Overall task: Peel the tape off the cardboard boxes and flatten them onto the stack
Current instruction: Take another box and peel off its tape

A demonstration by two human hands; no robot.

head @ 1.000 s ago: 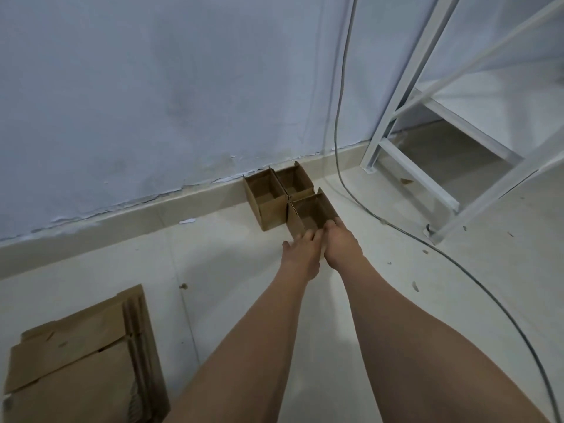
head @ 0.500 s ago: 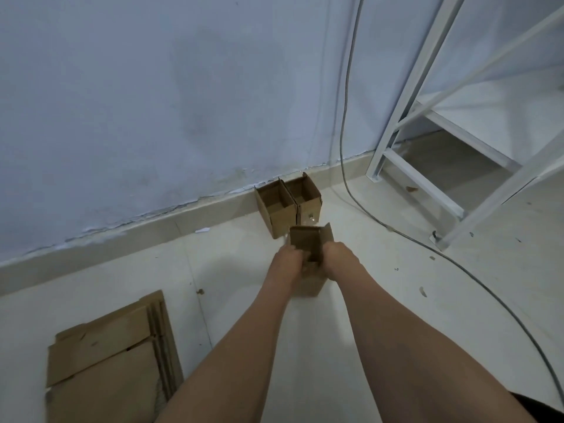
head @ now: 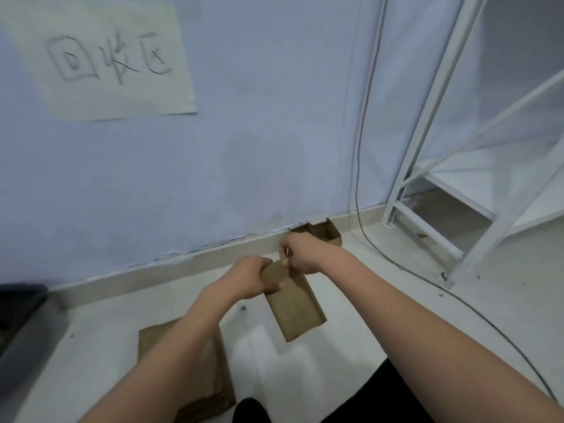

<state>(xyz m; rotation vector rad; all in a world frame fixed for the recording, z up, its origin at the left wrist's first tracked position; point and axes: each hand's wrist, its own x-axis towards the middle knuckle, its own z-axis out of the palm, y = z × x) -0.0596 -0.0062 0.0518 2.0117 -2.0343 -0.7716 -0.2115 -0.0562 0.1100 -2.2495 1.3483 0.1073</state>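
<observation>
I hold a small brown cardboard box (head: 296, 303) in the air above the floor, its open end tilted toward me. My left hand (head: 248, 280) grips the box's far top edge. My right hand (head: 300, 251) pinches something small at that same far end; the tape itself is too blurred to make out. Two more open boxes (head: 326, 232) stand against the wall's skirting, partly hidden behind my right hand. The stack of flattened cardboard (head: 213, 389) lies on the floor under my left forearm.
A white metal rack (head: 427, 178) stands at the right. A grey cable (head: 360, 184) runs down the wall and across the floor (head: 381, 300). A paper sign (head: 110, 62) hangs on the wall. A dark object (head: 18, 306) sits at the left edge.
I lifted the nearest box off the floor and drew it toward me. The view tilted up, revealing the sign. My right hand moved to the box's far end and now pinches there.
</observation>
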